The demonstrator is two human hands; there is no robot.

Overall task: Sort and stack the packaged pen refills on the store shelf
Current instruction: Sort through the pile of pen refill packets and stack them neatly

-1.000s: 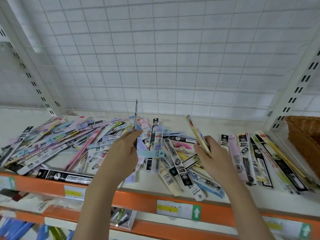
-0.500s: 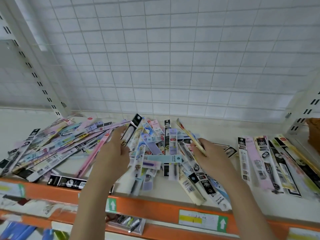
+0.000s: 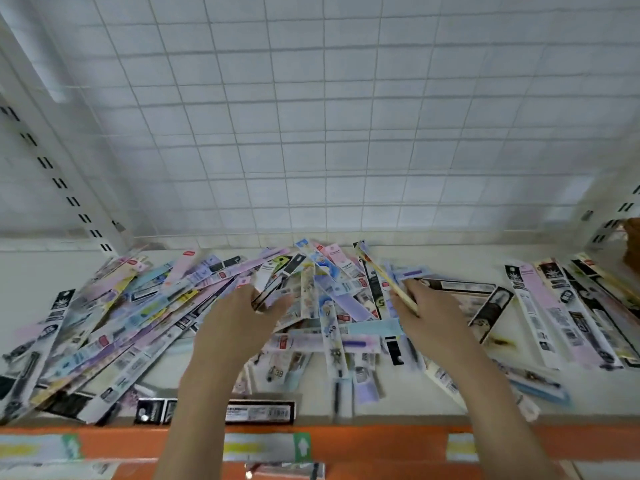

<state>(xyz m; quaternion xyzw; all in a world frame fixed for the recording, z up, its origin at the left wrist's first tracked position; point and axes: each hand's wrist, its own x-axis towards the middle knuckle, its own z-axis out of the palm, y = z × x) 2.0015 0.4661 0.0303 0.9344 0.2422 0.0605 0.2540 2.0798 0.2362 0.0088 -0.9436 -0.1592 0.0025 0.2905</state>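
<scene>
A loose heap of packaged pen refills point(image 3: 332, 299) covers the middle of the white shelf point(image 3: 398, 400). My left hand point(image 3: 239, 323) reaches into the heap and holds a black-and-white refill pack point(image 3: 282, 282) between thumb and fingers. My right hand point(image 3: 433, 317) pinches a yellowish refill pack point(image 3: 384, 275) that points up and away from me. A fanned pile of pastel packs point(image 3: 131, 313) lies on the left. A row of black and pink packs point(image 3: 561, 306) lies on the right.
A white wire grid point(image 3: 311, 133) backs the shelf, with slotted uprights point(image 3: 59, 181) at the left and right. An orange price rail point(image 3: 346, 445) with labels runs along the front edge. A wicker basket's edge point(image 3: 632, 244) shows at the far right. A black pack point(image 3: 256, 412) lies near the front edge.
Both hands have dropped from raised positions down into the heap. The left hand's pack went from upright to lying low over the pile. The view has shifted closer and to the left.
</scene>
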